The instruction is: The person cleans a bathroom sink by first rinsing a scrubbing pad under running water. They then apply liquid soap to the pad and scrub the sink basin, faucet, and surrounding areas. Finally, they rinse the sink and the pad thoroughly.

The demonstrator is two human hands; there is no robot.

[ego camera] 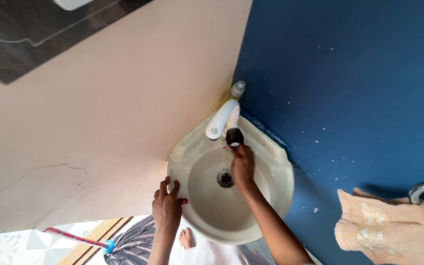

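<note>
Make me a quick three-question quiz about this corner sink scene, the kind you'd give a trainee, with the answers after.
1. True or false: the left hand rests on the rim of the cream sink.
2. What is the right hand touching? A) the peach towel B) the dark end piece of the white tap C) the drain
3. What stands in the corner behind the tap?

Key
1. True; its fingers lie on the near left rim.
2. B; the fingertips meet the dark piece at the tap's spout.
3. A small bottle, where the beige wall meets the blue wall.
</note>
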